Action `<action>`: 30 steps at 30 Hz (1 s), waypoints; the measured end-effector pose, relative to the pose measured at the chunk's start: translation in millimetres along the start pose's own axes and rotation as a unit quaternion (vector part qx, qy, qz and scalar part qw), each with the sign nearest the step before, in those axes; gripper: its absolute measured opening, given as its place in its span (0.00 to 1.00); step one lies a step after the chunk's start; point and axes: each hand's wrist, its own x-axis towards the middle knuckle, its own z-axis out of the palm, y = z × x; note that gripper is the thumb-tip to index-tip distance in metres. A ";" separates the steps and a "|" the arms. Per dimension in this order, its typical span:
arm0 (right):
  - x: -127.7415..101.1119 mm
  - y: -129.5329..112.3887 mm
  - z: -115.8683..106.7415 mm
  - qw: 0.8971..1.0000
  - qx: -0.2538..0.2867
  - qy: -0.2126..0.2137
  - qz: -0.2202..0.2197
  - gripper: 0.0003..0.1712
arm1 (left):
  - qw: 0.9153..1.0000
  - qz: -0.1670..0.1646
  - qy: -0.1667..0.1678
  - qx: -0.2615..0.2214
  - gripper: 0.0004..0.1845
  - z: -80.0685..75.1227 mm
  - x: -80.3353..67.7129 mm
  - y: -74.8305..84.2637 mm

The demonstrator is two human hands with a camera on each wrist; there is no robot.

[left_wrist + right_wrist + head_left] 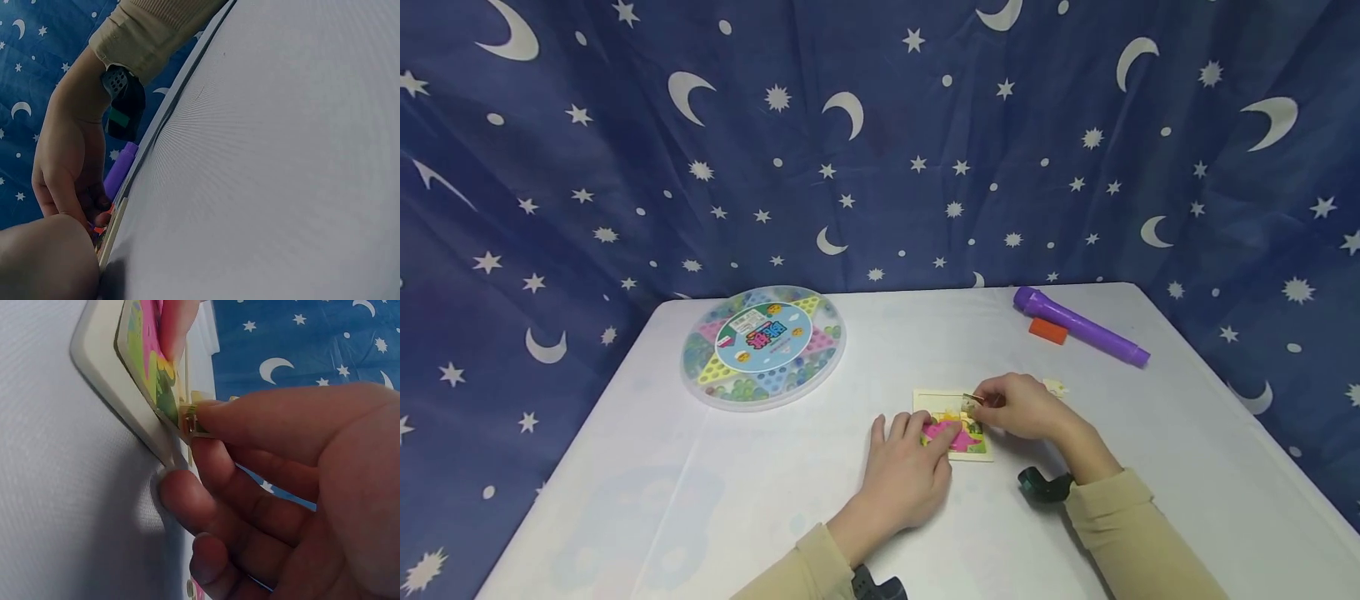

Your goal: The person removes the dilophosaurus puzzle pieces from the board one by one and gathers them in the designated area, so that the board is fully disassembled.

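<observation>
A small wooden puzzle board [951,427] with a pink and green picture lies on the white table [775,483]. My left hand [906,471] rests flat beside it, with its fingertips pressing on the pink pieces. My right hand [1018,406] pinches a small puzzle piece [972,405] between thumb and forefinger at the board's right edge. The right wrist view shows that puzzle piece [190,419] held against the puzzle board [125,400] rim. One loose pale piece [1055,387] lies just behind the right hand.
A round clear marble-game case [763,346] sits at the back left. A purple torch [1078,325] and an orange block [1048,331] lie at the back right. A blue star-and-moon curtain [880,142] hangs round the table.
</observation>
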 end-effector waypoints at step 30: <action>-7.5 22.2 -29.0 0.998 0.034 0.052 0.019 0.15 | 0.999 0.009 0.035 -0.004 0.21 0.2 -1.1 -1.0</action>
